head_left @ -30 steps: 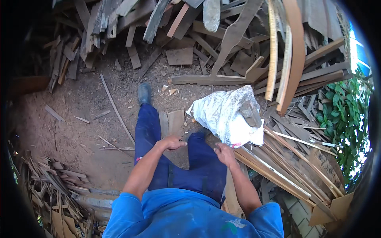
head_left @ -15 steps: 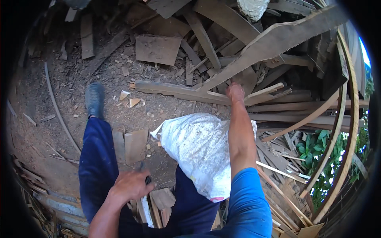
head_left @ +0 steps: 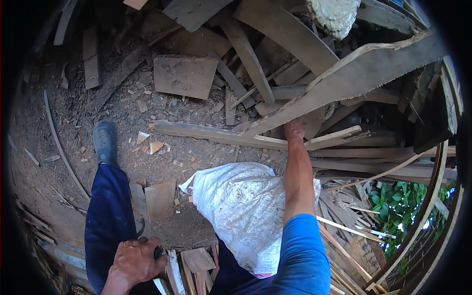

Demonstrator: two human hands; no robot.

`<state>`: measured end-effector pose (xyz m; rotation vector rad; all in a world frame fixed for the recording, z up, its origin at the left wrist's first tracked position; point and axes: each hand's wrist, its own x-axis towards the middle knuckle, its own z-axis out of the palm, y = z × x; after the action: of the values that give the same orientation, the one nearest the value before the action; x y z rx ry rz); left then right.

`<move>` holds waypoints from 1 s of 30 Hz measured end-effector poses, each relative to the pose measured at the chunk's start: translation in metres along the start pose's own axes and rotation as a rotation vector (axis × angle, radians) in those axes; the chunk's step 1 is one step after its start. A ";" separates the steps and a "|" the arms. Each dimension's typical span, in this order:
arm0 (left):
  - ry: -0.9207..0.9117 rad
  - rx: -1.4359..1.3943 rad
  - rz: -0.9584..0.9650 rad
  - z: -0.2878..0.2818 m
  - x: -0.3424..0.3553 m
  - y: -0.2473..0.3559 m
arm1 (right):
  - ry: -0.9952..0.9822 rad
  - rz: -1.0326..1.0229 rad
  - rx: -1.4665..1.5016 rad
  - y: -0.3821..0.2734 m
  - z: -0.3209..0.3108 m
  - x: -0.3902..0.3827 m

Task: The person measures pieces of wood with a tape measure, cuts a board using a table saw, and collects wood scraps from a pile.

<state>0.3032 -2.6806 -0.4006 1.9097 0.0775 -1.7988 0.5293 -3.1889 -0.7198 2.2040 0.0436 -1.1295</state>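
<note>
My left hand [head_left: 138, 260] is closed around a dark-handled tool [head_left: 158, 252] at the lower left; most of the tool is hidden, and its kind does not show. Stretched forward, my right hand [head_left: 294, 130] is closed at the lower edge of a long rough-edged wooden board [head_left: 344, 81]. The fingertips disappear among the wood there, so what they grip cannot be made out. Just below, a narrower board [head_left: 206, 133] lies on the dirt. A dusty white woven sack [head_left: 241, 211] rests over my right leg, beneath my right forearm.
Scrap boards are heaped across the far side, with a pale rough lump [head_left: 335, 17] on top. Bent wooden strips [head_left: 427, 216] arch at the right before green leaves [head_left: 388, 201]. A loose panel [head_left: 161, 201] and my shoe [head_left: 104, 142] are on the littered dirt floor.
My left hand has drawn down and left, still holding the dark-handled tool. My right hand reaches a little farther under the long board's edge. The whole view has shifted slightly.
</note>
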 end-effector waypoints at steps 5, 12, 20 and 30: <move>-0.046 0.046 -0.015 -0.003 0.009 -0.001 | 0.100 0.049 0.099 0.015 0.008 -0.014; -0.066 -0.003 0.023 0.006 0.025 0.003 | 0.462 0.279 0.579 0.029 -0.088 -0.095; -0.148 -0.072 0.024 0.007 0.036 0.009 | 0.642 0.307 1.419 0.066 -0.129 -0.230; -0.119 -0.147 0.028 0.016 0.040 0.007 | 0.801 0.344 1.545 0.098 -0.101 -0.248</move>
<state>0.2958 -2.7046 -0.4362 1.6912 0.1374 -1.8308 0.4759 -3.1462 -0.4431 3.5675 -1.1535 0.2356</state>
